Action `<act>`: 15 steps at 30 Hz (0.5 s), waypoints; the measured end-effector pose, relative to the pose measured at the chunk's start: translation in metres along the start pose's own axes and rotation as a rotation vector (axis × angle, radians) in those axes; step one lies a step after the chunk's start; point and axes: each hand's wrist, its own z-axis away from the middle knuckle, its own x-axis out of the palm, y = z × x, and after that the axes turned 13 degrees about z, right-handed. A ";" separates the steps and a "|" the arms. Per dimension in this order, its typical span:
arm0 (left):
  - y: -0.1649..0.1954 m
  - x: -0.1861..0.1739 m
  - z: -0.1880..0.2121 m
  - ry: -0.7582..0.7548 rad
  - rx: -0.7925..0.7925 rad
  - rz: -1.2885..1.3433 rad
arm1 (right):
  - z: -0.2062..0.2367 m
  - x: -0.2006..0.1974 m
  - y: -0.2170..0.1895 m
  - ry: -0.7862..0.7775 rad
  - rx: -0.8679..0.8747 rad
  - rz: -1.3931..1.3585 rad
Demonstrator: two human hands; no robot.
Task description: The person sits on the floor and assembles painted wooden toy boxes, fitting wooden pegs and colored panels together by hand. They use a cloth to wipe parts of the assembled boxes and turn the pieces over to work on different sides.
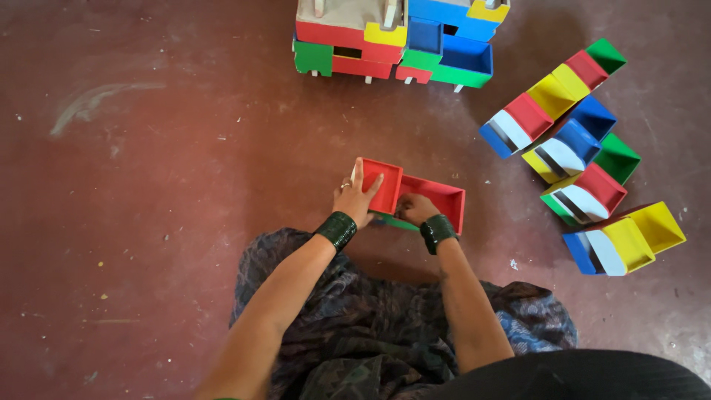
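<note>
Both forearms reach forward from the lap, each wrist ringed by dark green bangles. The left hand (357, 196) lies with its palm against the near left wall of a red open box (384, 185), fingers spread upward over that wall and the thumb hooked over the rim, so the hand is closed on the box's side. The right hand (416, 208) sits just to the right of that hold, knuckles up and fingers curled at the near edge of a second red open box (438, 201) that touches the first; whether its fingers truly clamp the wall or only press on it cannot be told. A green piece (391, 221) peeks out under the two hands, just below the grip. Everything rests on a worn reddish-brown floor (163, 185) flecked with bits of debris and a pale smear far left of the hands. Well to the right of the grip lie rows of joined coloured boxes (585, 159) in blue, red, yellow, green and white. Beyond the hands, at the upper edge, stands a stacked block of coloured boxes (400, 44). A dark patterned garment (355, 333) covers the lap.
</note>
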 end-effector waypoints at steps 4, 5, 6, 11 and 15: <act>0.002 0.000 -0.001 -0.039 -0.026 0.003 | 0.000 -0.001 0.015 -0.005 -0.038 -0.367; 0.002 0.000 -0.001 -0.039 -0.027 0.009 | 0.001 -0.003 0.018 0.002 -0.122 -0.494; 0.002 0.000 -0.001 -0.038 -0.027 0.013 | 0.002 -0.005 0.019 0.010 -0.206 -0.621; 0.003 0.001 -0.002 -0.053 -0.036 0.002 | 0.014 -0.024 0.041 0.386 -0.114 -0.256; 0.003 0.000 0.000 -0.023 -0.015 0.001 | 0.025 -0.042 0.048 0.642 -0.025 -0.157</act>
